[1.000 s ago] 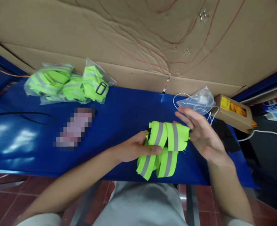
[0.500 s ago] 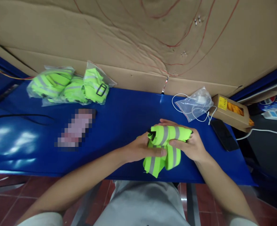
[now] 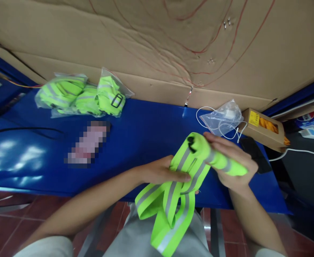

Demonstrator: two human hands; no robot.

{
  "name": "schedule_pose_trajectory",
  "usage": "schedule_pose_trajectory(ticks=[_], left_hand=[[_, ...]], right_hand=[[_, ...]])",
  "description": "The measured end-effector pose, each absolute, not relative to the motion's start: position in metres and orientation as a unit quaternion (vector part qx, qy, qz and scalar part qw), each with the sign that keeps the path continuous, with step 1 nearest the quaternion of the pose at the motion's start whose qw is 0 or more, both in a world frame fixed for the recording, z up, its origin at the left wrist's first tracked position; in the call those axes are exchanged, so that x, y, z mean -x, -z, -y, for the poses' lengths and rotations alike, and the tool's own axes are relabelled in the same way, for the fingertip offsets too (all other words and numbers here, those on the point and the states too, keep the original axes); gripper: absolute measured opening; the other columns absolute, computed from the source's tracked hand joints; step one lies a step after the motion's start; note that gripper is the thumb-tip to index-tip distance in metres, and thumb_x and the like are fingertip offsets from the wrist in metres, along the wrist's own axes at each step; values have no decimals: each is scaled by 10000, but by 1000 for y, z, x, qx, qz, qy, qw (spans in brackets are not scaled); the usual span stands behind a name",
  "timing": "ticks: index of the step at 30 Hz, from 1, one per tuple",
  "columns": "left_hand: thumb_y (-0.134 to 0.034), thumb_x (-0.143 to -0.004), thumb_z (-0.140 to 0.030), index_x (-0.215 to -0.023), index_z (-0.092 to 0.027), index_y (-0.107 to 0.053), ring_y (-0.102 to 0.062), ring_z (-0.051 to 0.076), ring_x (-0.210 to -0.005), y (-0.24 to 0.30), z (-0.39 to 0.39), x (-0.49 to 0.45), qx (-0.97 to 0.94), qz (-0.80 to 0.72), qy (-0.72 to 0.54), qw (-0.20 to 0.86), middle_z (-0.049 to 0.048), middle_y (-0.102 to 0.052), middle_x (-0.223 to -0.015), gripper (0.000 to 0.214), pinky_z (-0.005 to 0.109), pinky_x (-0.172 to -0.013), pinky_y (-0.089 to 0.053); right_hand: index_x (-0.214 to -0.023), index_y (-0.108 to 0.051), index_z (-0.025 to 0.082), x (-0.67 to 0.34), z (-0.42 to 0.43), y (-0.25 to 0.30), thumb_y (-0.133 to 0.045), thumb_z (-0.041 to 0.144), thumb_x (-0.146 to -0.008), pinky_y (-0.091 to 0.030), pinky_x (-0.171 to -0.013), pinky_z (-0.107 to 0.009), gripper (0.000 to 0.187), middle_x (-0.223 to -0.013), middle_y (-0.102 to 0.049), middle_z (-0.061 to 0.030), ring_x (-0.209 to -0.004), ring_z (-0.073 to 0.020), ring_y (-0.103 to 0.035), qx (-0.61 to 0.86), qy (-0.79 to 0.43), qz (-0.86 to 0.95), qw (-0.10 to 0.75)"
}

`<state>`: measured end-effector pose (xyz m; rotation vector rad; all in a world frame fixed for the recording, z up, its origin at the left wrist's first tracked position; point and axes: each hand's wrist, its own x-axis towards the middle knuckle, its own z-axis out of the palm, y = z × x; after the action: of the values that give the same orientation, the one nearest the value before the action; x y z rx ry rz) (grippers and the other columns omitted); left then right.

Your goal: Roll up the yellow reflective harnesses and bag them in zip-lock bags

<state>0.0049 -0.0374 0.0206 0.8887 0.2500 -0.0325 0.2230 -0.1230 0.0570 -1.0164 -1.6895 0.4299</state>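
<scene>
A neon-yellow reflective strap (image 3: pixel 183 167) with grey stripes is between my two hands, over the table's front edge. My left hand (image 3: pixel 170 171) pinches its flat middle, thumb on top. My right hand (image 3: pixel 234 164) wraps round the rolled upper part, which has a black piece showing at its end. Loose loops of the strap hang below my left hand, in front of my lap. Some fingers of both hands are hidden behind the strap.
Several bagged neon-yellow straps (image 3: pixel 79 94) lie at the back left of the blue table (image 3: pixel 151 125). Near them is a blurred-out rectangular item (image 3: pixel 88 144). At right are a clear plastic bag (image 3: pixel 223 116), a white cable, a cardboard box (image 3: pixel 265 128) and a dark phone (image 3: pixel 255 153).
My right hand has moved right and turned, tilting the rolled part of the strap. More of the strap is now spread out, with longer loops hanging down from my left hand.
</scene>
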Motion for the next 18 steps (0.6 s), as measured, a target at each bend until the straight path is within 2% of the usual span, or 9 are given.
schedule_pose_trajectory(ticks=[3,7,9,11,14,16,18], left_hand=[[-874,-794,-315,-1100,-149,-760,-800,250,-855,-17,36,-5,-398,-155,-16,904,99,-813,-1009,366,342,-777,-651],[-883,-777,-284,-1163,-161,-759,-790,268,-962,-15,33,-3,-402,-165,-33,900,116,-804,-1095,424,357,-865,-632],[-916,-741,-321,-1181,-170,-763,-777,272,-1026,-15,34,-2,-403,-165,-44,899,120,-799,-1135,489,343,-902,-616],[-921,-730,-437,-1203,-161,-757,-772,288,-1058,-14,36,-2,-375,-140,-47,915,144,-797,-1141,571,352,-922,-610],[-831,-822,-530,-1159,-127,-766,-794,281,-986,-11,40,-4,-318,-118,-52,939,179,-806,-1079,529,355,-885,-626],[-804,-873,-462,-1103,-124,-777,-805,253,-893,-8,40,-5,-305,-143,-61,940,167,-816,-1019,410,329,-825,-637],[-812,-877,-400,-1098,-129,-778,-804,241,-864,-6,39,-6,-306,-170,-69,934,155,-820,-1002,351,321,-798,-642]], right_hand=[[-1484,-596,285,-221,116,-60,-626,167,-998,-554,-1124,-546,501,-1454,-657,-74,-1410,-319,-570,359,-115,809,452],[-1496,-582,281,-224,113,-54,-620,143,-997,-533,-1142,-521,519,-1478,-630,-83,-1453,-307,-509,372,-103,835,392],[-1463,-613,286,-226,113,-49,-640,122,-976,-524,-1148,-509,515,-1477,-623,-79,-1446,-305,-505,379,-98,836,384],[-1432,-630,284,-226,113,-46,-660,97,-949,-507,-1161,-500,519,-1479,-605,-83,-1450,-301,-490,384,-103,836,378],[-1381,-638,279,-225,113,-46,-666,56,-904,-430,-1221,-515,527,-1530,-518,-92,-1496,-298,-423,401,-159,826,361],[-1390,-611,285,-227,112,-49,-655,64,-892,-352,-1266,-536,547,-1603,-417,-90,-1555,-303,-335,417,-236,812,333],[-1478,-523,304,-231,110,-50,-711,182,-894,-329,-1275,-540,625,-1689,-284,-83,-1597,-323,-249,427,-332,777,322]])
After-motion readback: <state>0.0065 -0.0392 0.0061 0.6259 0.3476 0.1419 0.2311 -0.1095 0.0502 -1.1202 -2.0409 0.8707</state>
